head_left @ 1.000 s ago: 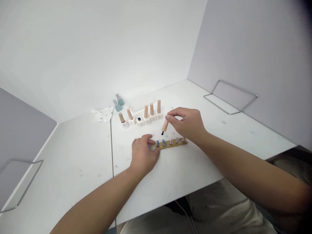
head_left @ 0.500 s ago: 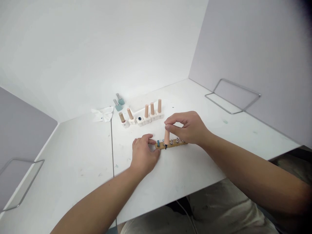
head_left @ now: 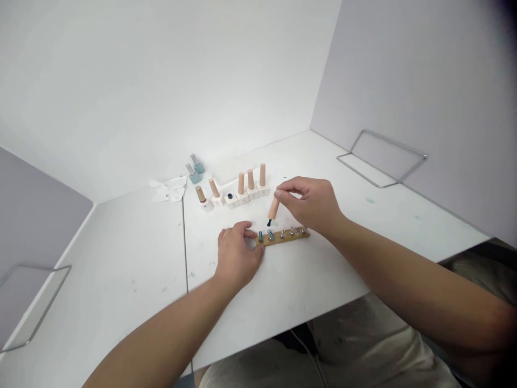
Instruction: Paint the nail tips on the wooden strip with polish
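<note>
A nail polish brush (head_left: 273, 208) with a peach cap handle and dark bristles is pinched in my right hand (head_left: 313, 200). Its tip hangs just above and behind a narrow wooden nail stand (head_left: 283, 238). Several small nail tips stand on it in a row; the leftmost nail tip (head_left: 260, 236) is blue, and its neighbour (head_left: 270, 235) shows some blue too. The others look silvery or clear. My left hand (head_left: 238, 253) grips the stand's left end between thumb and fingers. Behind it, an uncapped white polish bottle (head_left: 231, 202) shows a dark neck.
Several capped polish bottles (head_left: 252, 189) with peach caps line up either side of the uncapped one. Two teal bottles (head_left: 195, 171) stand farther back, beside a crumpled white tissue (head_left: 169, 189). Wire frames (head_left: 382, 159) sit at the table's side panels.
My right hand has raised the brush off the stand and tilted it, the bristles moving back and left. The second nail tip now shows. My left hand keeps its hold.
</note>
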Demonstrator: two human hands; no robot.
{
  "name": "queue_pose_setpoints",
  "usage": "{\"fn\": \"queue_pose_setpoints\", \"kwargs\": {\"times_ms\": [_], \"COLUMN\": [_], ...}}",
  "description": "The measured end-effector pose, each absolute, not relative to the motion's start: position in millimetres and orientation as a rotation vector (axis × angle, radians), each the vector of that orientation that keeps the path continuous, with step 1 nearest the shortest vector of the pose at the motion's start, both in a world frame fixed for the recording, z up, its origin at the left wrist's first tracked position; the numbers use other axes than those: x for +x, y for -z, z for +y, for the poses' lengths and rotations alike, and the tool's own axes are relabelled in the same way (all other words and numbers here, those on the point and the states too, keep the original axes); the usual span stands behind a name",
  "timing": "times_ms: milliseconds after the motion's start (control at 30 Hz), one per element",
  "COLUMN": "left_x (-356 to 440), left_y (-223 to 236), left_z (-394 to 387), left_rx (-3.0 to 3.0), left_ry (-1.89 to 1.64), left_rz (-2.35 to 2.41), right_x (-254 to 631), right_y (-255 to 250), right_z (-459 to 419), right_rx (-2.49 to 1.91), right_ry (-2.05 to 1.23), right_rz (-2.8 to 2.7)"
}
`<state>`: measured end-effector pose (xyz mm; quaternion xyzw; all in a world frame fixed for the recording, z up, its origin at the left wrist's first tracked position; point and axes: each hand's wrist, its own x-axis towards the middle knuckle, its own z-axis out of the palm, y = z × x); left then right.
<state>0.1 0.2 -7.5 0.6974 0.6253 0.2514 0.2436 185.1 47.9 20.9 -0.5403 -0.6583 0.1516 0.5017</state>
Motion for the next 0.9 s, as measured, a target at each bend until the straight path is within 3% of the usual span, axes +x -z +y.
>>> {"fn": "queue_pose_setpoints", "kwargs": {"times_ms": [567,900], "left_x": [-0.6,0.0], "left_y": [8.7,7.6], "left_z": [0.8,0.3], "left_rx": [1.907,1.920], "left_ry": [-0.705,-0.700], "left_rz": [1.701,1.702], "right_x": [191.2,185.1], "right_y": [-21.8,-21.9], "right_z": [45.1,49.8], "right_rx": [-1.033,-1.207], "right_ry": [-0.537,-0.459], "right_rz": [-1.699,-1.712]}}
